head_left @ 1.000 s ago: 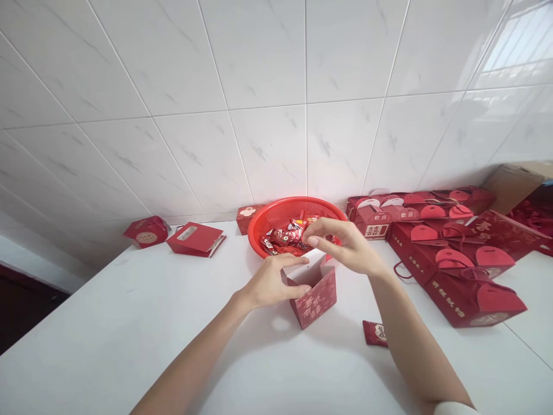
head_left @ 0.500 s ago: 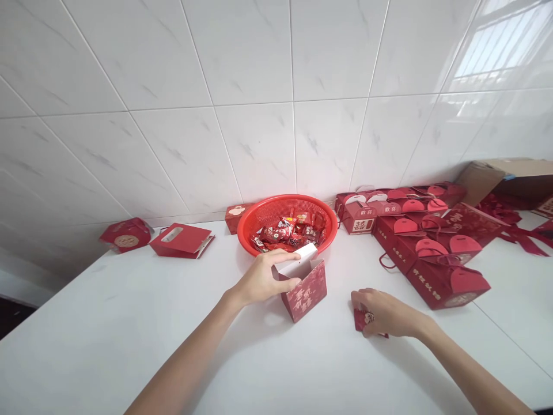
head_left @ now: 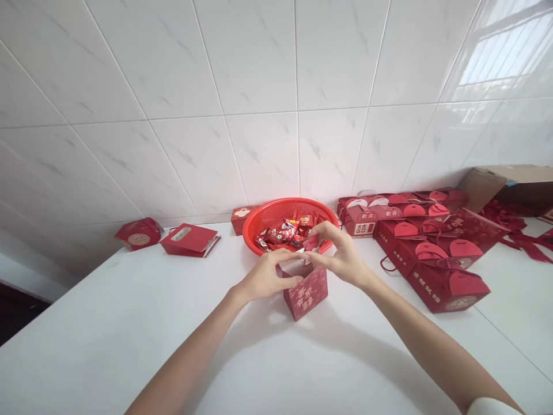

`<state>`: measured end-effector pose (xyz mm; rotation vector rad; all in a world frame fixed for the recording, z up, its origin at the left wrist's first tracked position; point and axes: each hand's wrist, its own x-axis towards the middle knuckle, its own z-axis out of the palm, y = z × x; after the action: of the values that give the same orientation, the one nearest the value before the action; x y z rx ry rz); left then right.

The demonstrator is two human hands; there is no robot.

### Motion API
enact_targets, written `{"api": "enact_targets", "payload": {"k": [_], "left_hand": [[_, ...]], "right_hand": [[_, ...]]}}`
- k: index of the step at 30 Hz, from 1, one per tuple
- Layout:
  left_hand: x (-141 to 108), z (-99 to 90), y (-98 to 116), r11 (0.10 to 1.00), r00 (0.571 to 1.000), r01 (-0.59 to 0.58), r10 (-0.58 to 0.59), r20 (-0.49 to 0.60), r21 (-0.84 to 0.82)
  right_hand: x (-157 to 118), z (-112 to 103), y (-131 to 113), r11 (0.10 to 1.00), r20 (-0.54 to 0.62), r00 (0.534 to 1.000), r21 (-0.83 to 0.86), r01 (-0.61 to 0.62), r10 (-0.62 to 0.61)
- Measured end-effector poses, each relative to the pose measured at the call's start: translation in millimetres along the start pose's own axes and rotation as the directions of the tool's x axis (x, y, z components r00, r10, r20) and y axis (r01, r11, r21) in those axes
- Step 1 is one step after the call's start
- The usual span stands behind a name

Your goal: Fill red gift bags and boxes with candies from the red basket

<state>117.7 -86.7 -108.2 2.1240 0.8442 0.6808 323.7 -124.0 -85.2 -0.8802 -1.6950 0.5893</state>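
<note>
A dark red paper gift box (head_left: 306,295) with pale lettering stands on the white table, its top open. My left hand (head_left: 270,274) is closed on the box's left rim, thumb in front and fingers behind. Over the opening, my right hand (head_left: 341,256) pinches a small red candy packet (head_left: 311,242), partly hidden by the fingers. Just behind both hands sits a red plastic basket (head_left: 259,214) holding several red-wrapped candies (head_left: 280,233).
Several closed red gift boxes (head_left: 449,288) line the right side, with red ribbons (head_left: 529,242) and a cardboard carton (head_left: 484,184) beyond. At left lie a flattened red box (head_left: 190,239) and a hexagonal red box (head_left: 139,233). A tiled wall (head_left: 259,150) bounds the back.
My right hand has lifted the candy packet off the table and carried it left to above the gift box. My left hand keeps its hold on the box.
</note>
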Motion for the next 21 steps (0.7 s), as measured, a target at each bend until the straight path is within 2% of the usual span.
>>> {"api": "enact_targets", "payload": {"k": [3, 7, 10, 13, 17, 21], "left_hand": [[-0.4, 1.5, -4.7, 1.0, 1.0, 0.002, -0.003, -0.011, -0.03], [0.7, -2.1, -1.3, 1.0, 1.0, 0.006, -0.006, 0.025, -0.011], [1.9, -12.5, 13.7, 0.995, 0.993, -0.02, 0.008, 0.119, 0.099], [-2.5, -28.8, 32.4, 0.975, 0.974, -0.065, 0.015, 0.228, 0.214], [-26.1, -54.3, 51.1, 0.961, 0.972, -0.044, -0.022, 0.234, 0.274], [-70.8, -81.0, 58.3, 0.912, 0.968, 0.125, -0.198, 0.153, 0.392]], "right_hand": [[-0.6, 8.6, 6.1, 0.998, 0.088, 0.996, -0.061, 0.017, -0.011], [-8.0, 1.6, 9.7, 0.996, 0.063, 0.998, -0.084, -0.002, 0.008], [-14.9, -8.1, 13.9, 0.991, 0.04, 0.999, -0.134, 0.017, -0.012], [-26.7, -14.9, 24.8, 0.982, 0.093, 0.996, -0.187, 0.008, 0.01], [-44.3, -17.8, 45.0, 0.985, 0.19, 0.976, -0.153, -0.078, 0.107], [-51.6, -16.5, 56.3, 0.986, 0.169, 0.974, -0.105, -0.132, 0.148]]}}
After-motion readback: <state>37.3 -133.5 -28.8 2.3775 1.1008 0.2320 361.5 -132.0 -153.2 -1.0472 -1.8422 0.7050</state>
